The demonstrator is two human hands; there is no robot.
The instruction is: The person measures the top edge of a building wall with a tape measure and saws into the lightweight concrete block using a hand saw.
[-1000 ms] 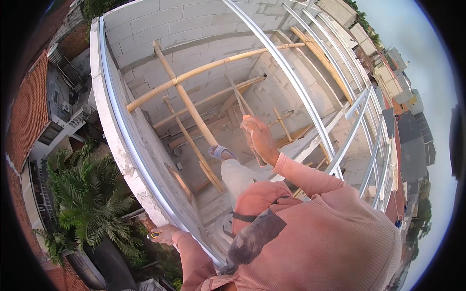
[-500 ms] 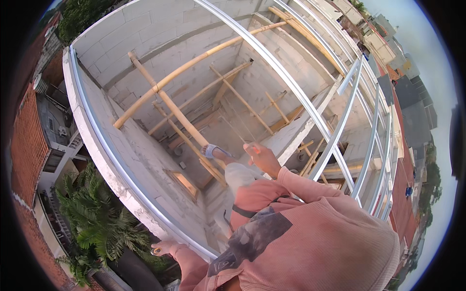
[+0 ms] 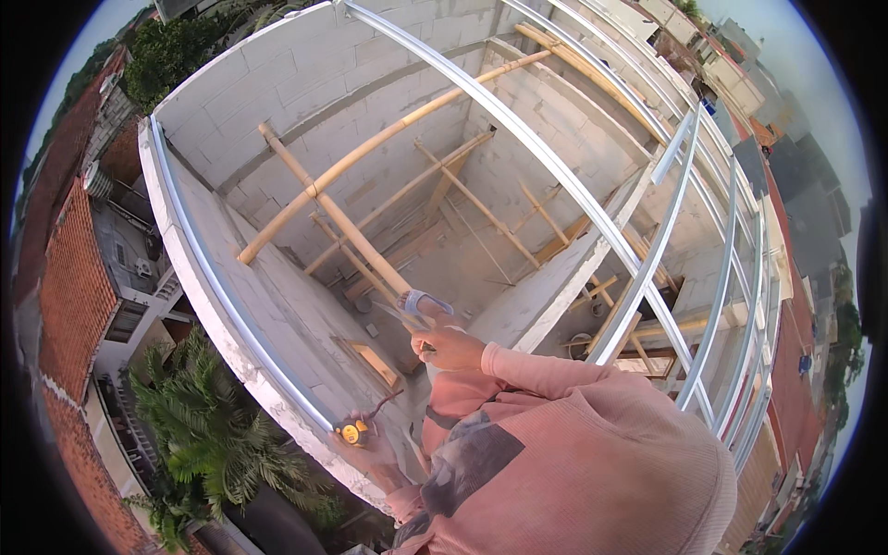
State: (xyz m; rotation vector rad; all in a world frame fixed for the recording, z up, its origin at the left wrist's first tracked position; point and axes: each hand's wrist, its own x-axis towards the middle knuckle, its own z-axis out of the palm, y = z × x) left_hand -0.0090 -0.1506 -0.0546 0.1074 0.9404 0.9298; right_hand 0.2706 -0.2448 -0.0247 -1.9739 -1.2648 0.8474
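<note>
My left hand [image 3: 372,460] is at the near end of the pale block wall's top [image 3: 242,356], closed around a yellow and black tape measure [image 3: 352,432]. A thin dark curved strip [image 3: 385,403] sticks out beside the tape measure; whether it is joined to it I cannot tell. My right hand [image 3: 450,344] is over my raised leg, just below my sandalled foot [image 3: 425,302]. Its fingers are curled together, and what they hold is too small to make out. The foot rests by the end of a bamboo pole [image 3: 356,233].
Crossed bamboo poles [image 3: 407,109] span the deep block-walled room below. Silver metal channels [image 3: 546,162] run over it to the right, with several more beyond. A metal strip [image 3: 222,298] lines the left wall's top. Outside that wall the drop reaches palm fronds [image 3: 199,407] and tiled roofs [image 3: 79,277].
My left hand has come from outside the wall in over its top, bringing the tape measure into plain view. My right hand has moved left and nearer. The whole view has shifted slightly.
</note>
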